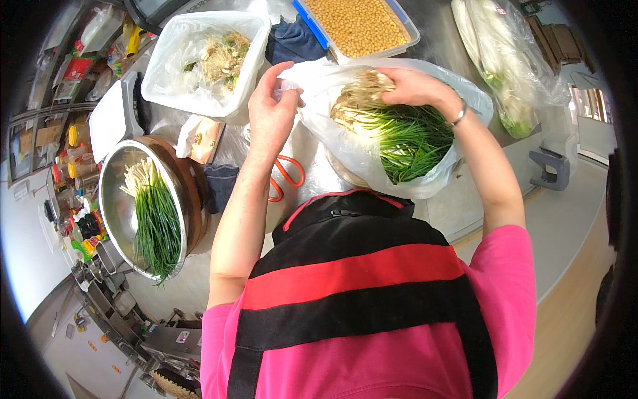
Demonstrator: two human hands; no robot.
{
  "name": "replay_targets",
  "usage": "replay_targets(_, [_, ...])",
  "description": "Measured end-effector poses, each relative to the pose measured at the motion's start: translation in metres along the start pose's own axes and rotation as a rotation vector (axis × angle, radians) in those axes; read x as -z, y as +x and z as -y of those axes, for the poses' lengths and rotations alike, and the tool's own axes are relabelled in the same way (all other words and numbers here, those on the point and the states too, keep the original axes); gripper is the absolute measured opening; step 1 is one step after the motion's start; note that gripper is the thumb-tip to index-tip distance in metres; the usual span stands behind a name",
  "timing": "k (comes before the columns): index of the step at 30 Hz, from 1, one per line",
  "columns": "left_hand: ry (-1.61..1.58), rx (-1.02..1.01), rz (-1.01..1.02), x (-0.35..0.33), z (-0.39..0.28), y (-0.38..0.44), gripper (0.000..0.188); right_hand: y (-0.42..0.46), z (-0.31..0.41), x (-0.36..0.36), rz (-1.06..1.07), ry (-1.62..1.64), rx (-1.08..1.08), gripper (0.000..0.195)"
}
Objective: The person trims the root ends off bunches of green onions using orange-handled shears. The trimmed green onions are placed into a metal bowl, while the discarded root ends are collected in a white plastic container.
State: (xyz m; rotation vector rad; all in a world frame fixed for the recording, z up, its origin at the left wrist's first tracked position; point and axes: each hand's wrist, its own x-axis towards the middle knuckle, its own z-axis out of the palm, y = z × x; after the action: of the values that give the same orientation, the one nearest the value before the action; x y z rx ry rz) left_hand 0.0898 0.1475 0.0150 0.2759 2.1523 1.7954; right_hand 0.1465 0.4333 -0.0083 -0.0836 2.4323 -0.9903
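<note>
My left hand [276,104] pinches the edge of a white plastic bag [319,95], its thumb and fingers at the rim. Inside the bag lies a heap of thin green scallions [408,139] with pale, rooty ends toward the upper left. My right hand [411,87] reaches in from the right and grips a bunch of scallions [368,89] by the root end. A steel bowl [117,194] at the left holds trimmed scallions [157,224]. Scissors with orange handles [294,172] lie beside my left forearm.
A white tub [167,65] lined with plastic holds root trimmings. Soybeans fill a plastic container [356,27] at the top. Bagged leafy vegetables [503,70] lie at the upper right. A tissue pack [202,138] and a dark cloth [222,184] sit between bowl and arm.
</note>
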Motion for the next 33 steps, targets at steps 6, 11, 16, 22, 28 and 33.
replay_targets(6, [0.017,0.002,0.015,-0.002,0.002,-0.002,0.043,-0.041,0.013,0.017,-0.021,0.07,0.171,0.047])
replay_targets(11, [0.429,-0.355,-0.042,-0.001,-0.003,-0.015,0.044,-0.061,0.032,-0.029,-0.109,-0.173,0.259,0.051])
replay_targets(16, [0.523,-0.814,0.141,-0.021,-0.037,-0.043,0.046,-0.068,0.034,-0.07,-0.147,-0.328,0.261,0.045])
replay_targets(22, [0.707,-0.54,0.714,-0.032,-0.016,-0.068,0.023,-0.063,0.021,-0.095,-0.303,-0.497,0.313,0.053])
replay_targets(28, [0.96,-0.364,0.894,-0.018,0.008,-0.079,0.019,-0.043,0.022,-0.101,-0.288,-0.572,0.188,0.037])
replay_targets(33, [1.024,-0.315,0.924,-0.013,0.012,-0.082,0.02,-0.04,0.015,-0.095,-0.28,-0.446,0.181,0.041])
